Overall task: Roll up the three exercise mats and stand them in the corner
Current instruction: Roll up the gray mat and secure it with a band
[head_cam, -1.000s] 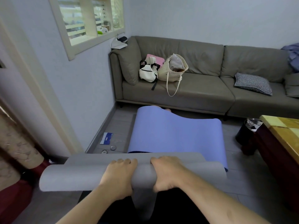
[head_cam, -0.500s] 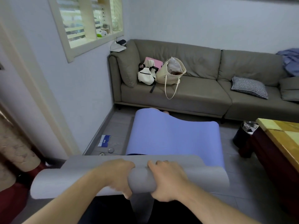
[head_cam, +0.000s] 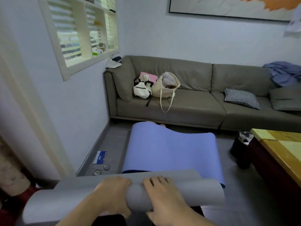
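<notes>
Grey tiled floor runs through the middle of the frame. Flat on it, centre, lies a blue mat, its far edge humped up just short of the sofa, which stands on the floor across the upper middle. Lower centre, a grey mat lies partly rolled, its near end overlapping the blue one. Left of the blue mat, by the wall: a blue-and-white packet and two small round metal pieces. At right, a dark bin beside the wooden bench.
</notes>
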The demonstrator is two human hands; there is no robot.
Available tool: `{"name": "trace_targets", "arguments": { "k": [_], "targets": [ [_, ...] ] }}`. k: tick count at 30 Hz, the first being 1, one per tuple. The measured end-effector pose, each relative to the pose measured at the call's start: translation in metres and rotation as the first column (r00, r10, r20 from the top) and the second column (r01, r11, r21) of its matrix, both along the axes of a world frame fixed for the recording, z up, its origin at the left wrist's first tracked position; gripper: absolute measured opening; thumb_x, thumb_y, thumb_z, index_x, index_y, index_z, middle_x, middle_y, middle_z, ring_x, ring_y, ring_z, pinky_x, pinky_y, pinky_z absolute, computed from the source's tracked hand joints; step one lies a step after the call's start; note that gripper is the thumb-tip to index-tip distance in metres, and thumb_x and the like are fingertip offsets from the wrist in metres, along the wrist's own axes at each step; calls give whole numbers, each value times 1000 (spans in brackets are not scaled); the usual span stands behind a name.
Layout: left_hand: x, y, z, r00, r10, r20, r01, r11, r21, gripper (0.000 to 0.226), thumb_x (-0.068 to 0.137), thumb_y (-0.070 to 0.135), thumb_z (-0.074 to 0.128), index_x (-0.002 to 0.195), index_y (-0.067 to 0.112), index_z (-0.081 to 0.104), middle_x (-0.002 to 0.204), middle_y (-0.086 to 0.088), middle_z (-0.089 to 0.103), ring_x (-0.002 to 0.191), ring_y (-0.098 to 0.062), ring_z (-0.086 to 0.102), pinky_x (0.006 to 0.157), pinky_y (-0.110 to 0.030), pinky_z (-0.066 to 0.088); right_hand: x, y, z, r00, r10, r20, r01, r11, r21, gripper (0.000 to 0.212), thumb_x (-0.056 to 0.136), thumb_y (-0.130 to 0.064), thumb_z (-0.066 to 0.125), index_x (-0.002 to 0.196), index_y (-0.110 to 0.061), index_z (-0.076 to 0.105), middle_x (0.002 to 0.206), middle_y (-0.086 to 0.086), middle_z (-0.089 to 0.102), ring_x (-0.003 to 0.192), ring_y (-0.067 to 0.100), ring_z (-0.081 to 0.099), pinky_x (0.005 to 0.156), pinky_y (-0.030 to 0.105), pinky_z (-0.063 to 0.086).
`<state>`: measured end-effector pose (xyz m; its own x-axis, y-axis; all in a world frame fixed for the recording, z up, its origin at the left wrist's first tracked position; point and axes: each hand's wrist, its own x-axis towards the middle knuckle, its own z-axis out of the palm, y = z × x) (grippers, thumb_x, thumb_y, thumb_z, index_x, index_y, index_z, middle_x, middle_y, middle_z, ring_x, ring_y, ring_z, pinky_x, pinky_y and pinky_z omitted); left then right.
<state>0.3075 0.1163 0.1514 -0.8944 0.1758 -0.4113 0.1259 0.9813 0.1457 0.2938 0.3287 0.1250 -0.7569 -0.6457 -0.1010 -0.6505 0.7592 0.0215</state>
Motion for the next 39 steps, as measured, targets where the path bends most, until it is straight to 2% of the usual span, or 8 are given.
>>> {"name": "trace_targets", "arguments": {
  "k": [3, 6, 17, 22, 25, 32, 37, 39],
  "targets": [
    [-4, 0, 4, 996, -16, 87, 12, 999, 49, 63, 48, 64, 76, 101, 34, 60, 95, 15, 64, 87, -13, 64, 75, -33, 53, 14, 2, -15, 993, 35, -113, -32, 999, 28, 97, 60, -54, 90, 134, -14, 44, 116, 14, 61, 98, 37, 59, 87, 54, 51],
    [1, 3, -1, 992, -6, 126, -1, 999, 55, 66, 51, 63, 81, 107, 35, 59, 97, 12, 63, 88, -14, 63, 73, -33, 51, 15, 0, -12, 997, 24, -78, -22, 999, 32, 74, 68, -41, 85, 125, -16, 44, 113, 14, 59, 98, 37, 57, 85, 51, 48],
    [20, 10, -30, 967, 0, -253, -48, 982, -185, 73, 69, 52, 74, 130, 28, 42, 126, 1, 56, 114, -27, 57, 94, -41, 44, -29, -21, 19, 981, -37, 188, 29, 999, 46, 67, 64, -49, 84, 119, -27, 52, 115, 4, 66, 103, 33, 68, 79, 39, 52],
    [6, 1, -15, 985, 38, -167, -49, 997, -58, 65, 60, 57, 77, 112, 33, 47, 113, 8, 64, 98, -20, 63, 80, -36, 49, -8, -7, -13, 997, 43, -58, -43, 999, -4, 85, 66, -53, 82, 135, -19, 44, 126, 5, 53, 109, 32, 54, 96, 45, 46],
    [0, 3, -13, 989, 17, -146, -27, 997, -67, 63, 57, 60, 77, 104, 35, 43, 107, 10, 65, 89, -17, 61, 74, -35, 48, 0, -9, -30, 988, -13, -157, 20, 999, 43, 94, 54, -46, 94, 129, -15, 47, 114, 10, 60, 95, 33, 56, 86, 48, 49],
    [13, -4, -46, 926, -10, -377, -53, 986, -157, 73, 64, 41, 76, 131, 26, 50, 123, 3, 60, 113, -24, 63, 98, -38, 48, -28, -17, 6, 1000, -5, -20, 6, 997, 73, 69, 68, -27, 80, 126, -18, 43, 113, 8, 61, 98, 34, 61, 75, 41, 40],
    [14, -8, 0, 996, 4, -92, -6, 1000, -30, 62, 59, 52, 77, 112, 36, 50, 104, 14, 59, 96, -15, 62, 72, -32, 50, -20, -14, 41, 966, -31, 256, 20, 999, 43, 62, 65, -41, 87, 111, -24, 49, 105, 1, 63, 93, 28, 64, 71, 37, 50],
    [13, -12, 9, 999, -8, 53, 6, 1000, 31, 61, 54, 55, 82, 104, 37, 54, 97, 15, 60, 89, -11, 61, 68, -30, 49, -4, -10, 37, 978, -10, 208, 4, 1000, 28, 69, 67, -47, 88, 118, -23, 48, 116, 3, 59, 106, 29, 59, 83, 42, 50]
  ]
}}
